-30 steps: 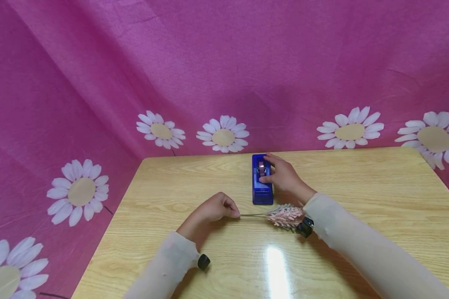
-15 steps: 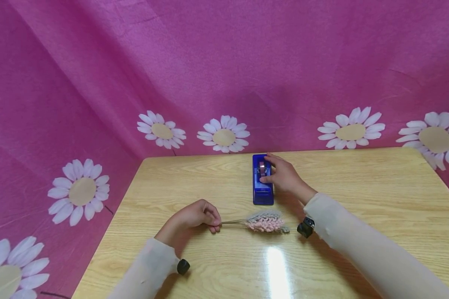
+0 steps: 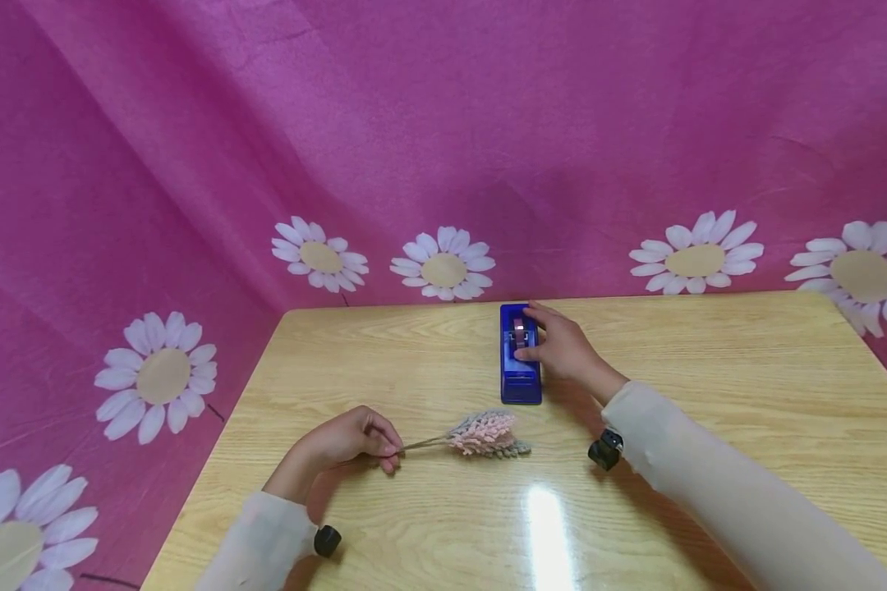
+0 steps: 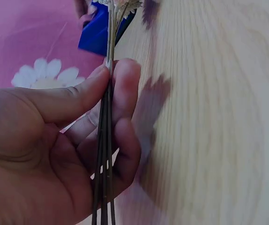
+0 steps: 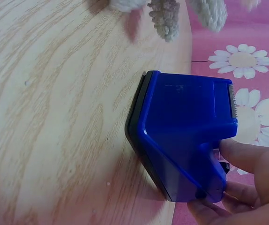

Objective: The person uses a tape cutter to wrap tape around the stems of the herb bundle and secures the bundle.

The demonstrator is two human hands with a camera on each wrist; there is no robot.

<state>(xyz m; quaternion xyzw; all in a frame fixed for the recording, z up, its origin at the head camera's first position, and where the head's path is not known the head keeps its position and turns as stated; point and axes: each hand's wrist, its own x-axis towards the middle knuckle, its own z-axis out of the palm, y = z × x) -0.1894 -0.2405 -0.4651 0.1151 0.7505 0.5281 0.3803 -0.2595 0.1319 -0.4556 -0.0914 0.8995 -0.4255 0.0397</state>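
My left hand [image 3: 351,437] pinches the thin stems [image 4: 105,154] of a small bunch of dried flowers between thumb and fingers. The pink and grey-green flower heads [image 3: 484,432] point right, close over the table. In the left wrist view the stem ends run down across the palm. Farther back stands a blue tape dispenser [image 3: 521,387] with a small roll of tape [image 3: 519,333] in it. My right hand [image 3: 565,349] grips the dispenser from the right side, thumb at the near part and fingers at the far end. Its serrated cutter [image 5: 233,101] shows in the right wrist view.
The light wooden table [image 3: 673,353] ends at the back against a pink cloth [image 3: 562,123] printed with white daisies. The cloth also hangs along the left side. Black wrist cameras sit below both cuffs, and light glares on the near tabletop.
My left hand has moved left and toward me, drawing the flower bunch away from the right wrist. My right hand and the tape dispenser have stayed in place.
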